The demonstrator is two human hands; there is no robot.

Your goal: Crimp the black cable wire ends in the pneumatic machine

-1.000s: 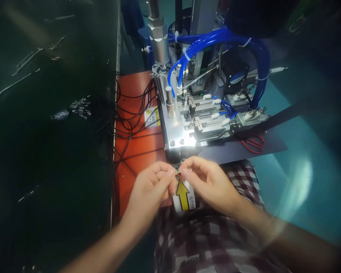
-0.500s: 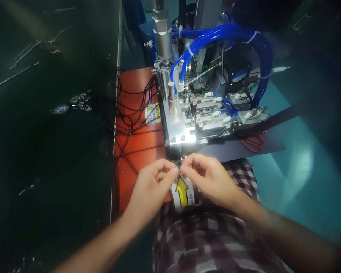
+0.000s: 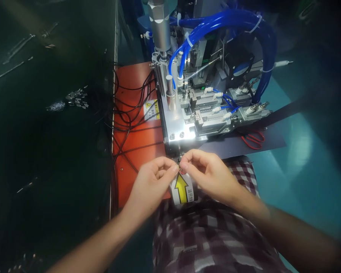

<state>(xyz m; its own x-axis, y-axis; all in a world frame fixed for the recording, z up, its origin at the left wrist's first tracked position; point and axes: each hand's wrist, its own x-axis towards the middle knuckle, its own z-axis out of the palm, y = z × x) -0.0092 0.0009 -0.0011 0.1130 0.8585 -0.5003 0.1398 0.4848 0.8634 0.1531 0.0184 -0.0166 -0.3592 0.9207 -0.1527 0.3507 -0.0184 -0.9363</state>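
Observation:
My left hand point(image 3: 152, 184) and my right hand point(image 3: 208, 174) meet fingertip to fingertip just in front of a metal machine point(image 3: 187, 113). Both pinch a tiny thin part point(image 3: 180, 170) with a reddish-yellow glint between thumb and forefinger. It is too small to name. Right below the fingers sits a white label with a yellow arrow point(image 3: 183, 189) pointing towards the machine. My lap in a checked garment point(image 3: 213, 235) is under the hands.
Blue air hoses point(image 3: 230, 26) loop over the machine. Black cables point(image 3: 130, 117) lie on an orange base plate point(image 3: 135, 83). Red-handled scissors point(image 3: 252, 138) rest on a dark sheet at the right. Small metal parts point(image 3: 76, 99) lie on the dark table at the left.
Both hands have stayed pinched together on the small part and shifted slightly towards the machine. The view has tilted a little.

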